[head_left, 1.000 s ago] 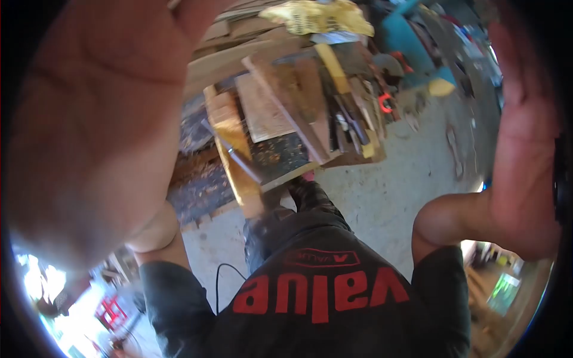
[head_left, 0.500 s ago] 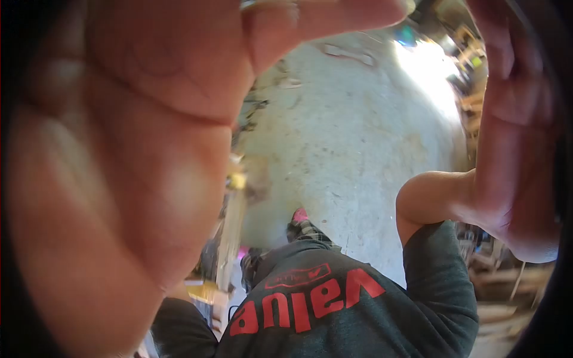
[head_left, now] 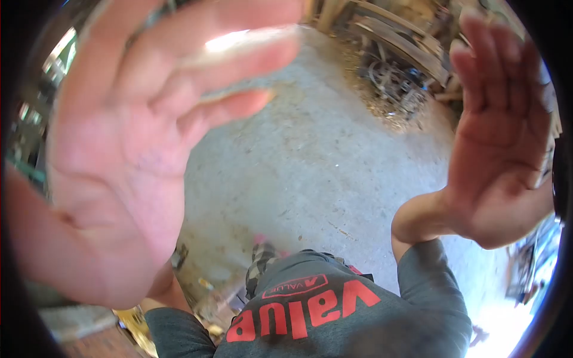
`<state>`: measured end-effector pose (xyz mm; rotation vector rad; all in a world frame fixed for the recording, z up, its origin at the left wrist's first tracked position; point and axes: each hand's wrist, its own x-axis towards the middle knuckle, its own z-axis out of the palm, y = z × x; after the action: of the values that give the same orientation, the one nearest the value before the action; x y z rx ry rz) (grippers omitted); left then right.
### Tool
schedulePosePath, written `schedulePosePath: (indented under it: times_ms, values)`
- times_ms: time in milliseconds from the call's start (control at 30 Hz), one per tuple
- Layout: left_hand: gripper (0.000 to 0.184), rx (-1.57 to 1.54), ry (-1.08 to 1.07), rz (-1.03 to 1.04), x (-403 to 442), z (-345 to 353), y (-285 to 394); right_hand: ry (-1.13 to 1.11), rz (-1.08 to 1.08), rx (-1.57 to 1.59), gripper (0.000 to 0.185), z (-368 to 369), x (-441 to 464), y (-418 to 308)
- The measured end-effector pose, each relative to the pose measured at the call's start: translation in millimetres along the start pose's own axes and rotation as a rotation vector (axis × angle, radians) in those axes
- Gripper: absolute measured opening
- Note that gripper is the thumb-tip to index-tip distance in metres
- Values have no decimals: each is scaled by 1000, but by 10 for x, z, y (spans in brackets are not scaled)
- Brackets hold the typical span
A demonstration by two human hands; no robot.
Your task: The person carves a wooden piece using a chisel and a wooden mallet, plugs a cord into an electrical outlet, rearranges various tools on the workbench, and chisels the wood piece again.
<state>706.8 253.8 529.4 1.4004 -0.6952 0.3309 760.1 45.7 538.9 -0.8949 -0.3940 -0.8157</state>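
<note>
Both of my hands are raised close to the camera, palms toward it. My left hand (head_left: 125, 155) fills the left side, with its fingers spread and curving to the right; it holds nothing. On the right, my right hand (head_left: 498, 137) is upright with fingers stretched out and nothing in it. Between and below them is my dark grey shirt (head_left: 382, 322) with red lettering. Neither hand touches any object in view.
A grey concrete floor (head_left: 310, 167) with stains spreads between the hands. At the upper right, wooden boards (head_left: 403, 42) lie near a heap of tangled metal parts (head_left: 388, 83) and wood chips. Blurred clutter (head_left: 218, 310) lies at the lower left. Bright light enters at the lower right.
My view has swung to another part of the floor, where the boards and metal parts show. My left hand has moved farther from the camera, and more of both hands' fingers now shows.
</note>
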Motion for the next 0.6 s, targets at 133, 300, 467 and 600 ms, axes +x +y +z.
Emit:
schedulePosePath:
  times_ms: [133,300,467,600]
  values:
    - [72,56,-70,-119,435,-389,-987,-720,68,227,87,-786,544,766]
    - [12,-44,-378,-81,1010,-955,-1764,-452,163,-277,77,-673,657,1986]
    - [17,-133,-713,164,2021,-1659,-2266,-415,515,-541,33,-561,1073,3230]
    - [59,-488,-415,376,2616,-1592,-2863,-333,796,-651,28,-671,1395,4023]
